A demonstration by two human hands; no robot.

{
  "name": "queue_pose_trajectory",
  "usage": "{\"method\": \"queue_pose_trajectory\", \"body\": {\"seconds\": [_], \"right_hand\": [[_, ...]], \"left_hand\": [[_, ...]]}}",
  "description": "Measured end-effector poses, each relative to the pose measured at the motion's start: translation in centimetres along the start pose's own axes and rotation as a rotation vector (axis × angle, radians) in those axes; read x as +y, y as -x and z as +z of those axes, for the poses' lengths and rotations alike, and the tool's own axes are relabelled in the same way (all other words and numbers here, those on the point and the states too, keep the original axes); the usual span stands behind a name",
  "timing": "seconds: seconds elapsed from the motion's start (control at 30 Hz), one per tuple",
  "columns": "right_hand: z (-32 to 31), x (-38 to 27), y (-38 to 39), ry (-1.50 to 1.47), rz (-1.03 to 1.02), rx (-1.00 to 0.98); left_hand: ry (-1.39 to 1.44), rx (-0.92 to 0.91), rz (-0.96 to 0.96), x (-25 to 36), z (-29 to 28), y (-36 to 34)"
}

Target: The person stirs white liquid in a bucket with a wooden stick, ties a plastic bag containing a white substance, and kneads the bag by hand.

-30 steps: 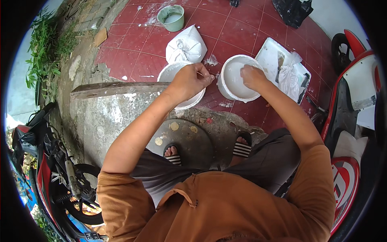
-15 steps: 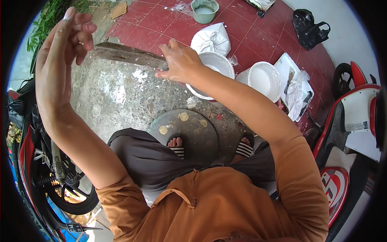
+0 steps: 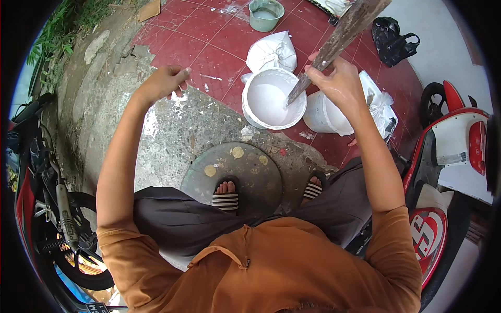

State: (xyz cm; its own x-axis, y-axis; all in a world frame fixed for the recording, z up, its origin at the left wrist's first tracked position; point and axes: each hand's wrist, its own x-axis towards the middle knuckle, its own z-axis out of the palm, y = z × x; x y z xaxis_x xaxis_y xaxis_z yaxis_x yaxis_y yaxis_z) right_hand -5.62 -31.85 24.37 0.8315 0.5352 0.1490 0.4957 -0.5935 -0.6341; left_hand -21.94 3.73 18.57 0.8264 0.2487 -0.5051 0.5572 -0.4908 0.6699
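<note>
A long, rough wooden stick (image 3: pixel 342 39) slants across my right hand (image 3: pixel 336 81), whose fingers are wrapped around it. Its narrow lower end reaches into a white bucket (image 3: pixel 251 119) holding a smooth white mixture (image 3: pixel 266 101); whether the tip touches the mixture is hard to tell. The upper end points away to the far right. My left hand (image 3: pixel 166 83) hovers above the concrete to the left of the bucket, holding nothing, its fingers loosely bent and apart from the thumb.
A second white bucket (image 3: pixel 319 116) stands right of the first. Beyond them are a tied white bag (image 3: pixel 272 51), a green pail (image 3: pixel 265 23) and a black plastic bag (image 3: pixel 391 41) on red tiles. Motorbikes flank me, one left (image 3: pixel 65 208), one right (image 3: pixel 428 229).
The stick has swung from lying leftward over the concrete to slanting over the bucket, as my right hand moved right. My left hand has come down and toward the middle.
</note>
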Motion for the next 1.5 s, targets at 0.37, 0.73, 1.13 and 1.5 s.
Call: {"method": "queue_pose_trajectory", "body": {"seconds": [0.37, 0.73, 1.13, 1.5], "right_hand": [[1.4, -0.5, 3.5, -0.121, -0.011, 0.082], [0.7, -0.4, 5.5, -0.250, -0.071, -0.057], [0.2, -1.1, 5.5, -0.133, -0.123, -0.116], [0.9, -0.8, 5.5, -0.197, -0.146, -0.126]], "left_hand": [[0.277, -0.194, -0.011, 1.3, 12.3, -5.0], [0.339, -0.194, -0.041, 2.9, 13.0, -6.8], [0.354, -0.158, 0.057, 2.6, 13.4, -6.6], [0.260, -0.080, 0.118, 2.3, 14.1, -6.7]]}}
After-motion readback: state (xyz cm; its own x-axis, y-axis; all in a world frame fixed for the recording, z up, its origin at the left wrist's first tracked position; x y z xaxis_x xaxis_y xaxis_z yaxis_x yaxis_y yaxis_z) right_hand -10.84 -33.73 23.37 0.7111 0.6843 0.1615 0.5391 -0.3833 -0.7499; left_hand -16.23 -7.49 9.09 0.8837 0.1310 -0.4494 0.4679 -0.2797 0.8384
